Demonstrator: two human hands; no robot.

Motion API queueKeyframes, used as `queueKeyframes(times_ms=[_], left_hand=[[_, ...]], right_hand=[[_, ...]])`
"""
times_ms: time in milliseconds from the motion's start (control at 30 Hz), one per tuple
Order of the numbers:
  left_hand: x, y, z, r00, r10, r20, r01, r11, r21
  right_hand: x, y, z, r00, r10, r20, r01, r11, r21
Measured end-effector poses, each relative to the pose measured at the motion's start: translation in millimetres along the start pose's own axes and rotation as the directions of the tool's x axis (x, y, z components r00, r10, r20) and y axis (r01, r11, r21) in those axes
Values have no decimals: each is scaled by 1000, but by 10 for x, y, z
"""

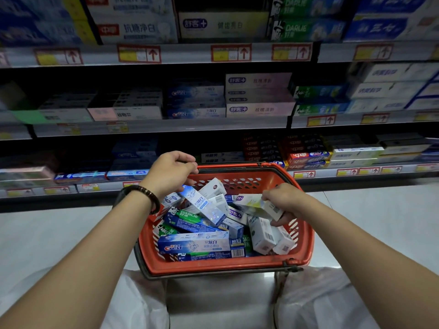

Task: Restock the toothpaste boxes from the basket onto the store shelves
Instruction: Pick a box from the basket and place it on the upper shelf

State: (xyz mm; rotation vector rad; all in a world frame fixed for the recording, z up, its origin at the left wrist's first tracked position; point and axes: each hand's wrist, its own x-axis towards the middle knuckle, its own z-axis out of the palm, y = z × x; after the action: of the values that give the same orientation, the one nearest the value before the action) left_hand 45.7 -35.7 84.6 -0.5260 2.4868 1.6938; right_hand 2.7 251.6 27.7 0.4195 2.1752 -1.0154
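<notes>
A red plastic basket [306, 224] stands in front of me, full of several toothpaste boxes lying in a jumble. A blue Crest box [192, 244] lies along its near side and a green Darlie box [190, 217] sits behind that. My left hand [172, 170], with a bead bracelet on the wrist, curls its fingers round the basket's far left rim. My right hand [281, 198] pinches the end of a white and yellow toothpaste box [251, 203] over the right side of the basket. Store shelves [166, 125] lined with toothpaste boxes stand behind.
Three shelf levels with price tags run across the view. The lowest shelf [356, 172] sits just behind the basket. Pale floor [380, 210] lies on either side. My knees in light trousers [320, 298] flank the basket's near edge.
</notes>
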Motion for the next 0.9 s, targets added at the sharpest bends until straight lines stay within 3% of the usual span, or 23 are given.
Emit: queueKeyframes(times_ms=[233,400,667,900], left_hand=[[-38,11,57,1000,-6,24,5,999,52],[-63,17,78,999,-12,45,8,997,82],[-69,-8,118,998,-4,70,-5,992,124],[-104,20,134,999,-10,48,3,991,132]], right_hand=[[-82,-92,-132,978,-93,-186,101,994,34],[-221,-172,-203,957,-168,-237,194,976,93],[-387,-285,-236,879,-243,-411,296,953,70],[-465,-305,-297,869,-239,-434,384,879,284]])
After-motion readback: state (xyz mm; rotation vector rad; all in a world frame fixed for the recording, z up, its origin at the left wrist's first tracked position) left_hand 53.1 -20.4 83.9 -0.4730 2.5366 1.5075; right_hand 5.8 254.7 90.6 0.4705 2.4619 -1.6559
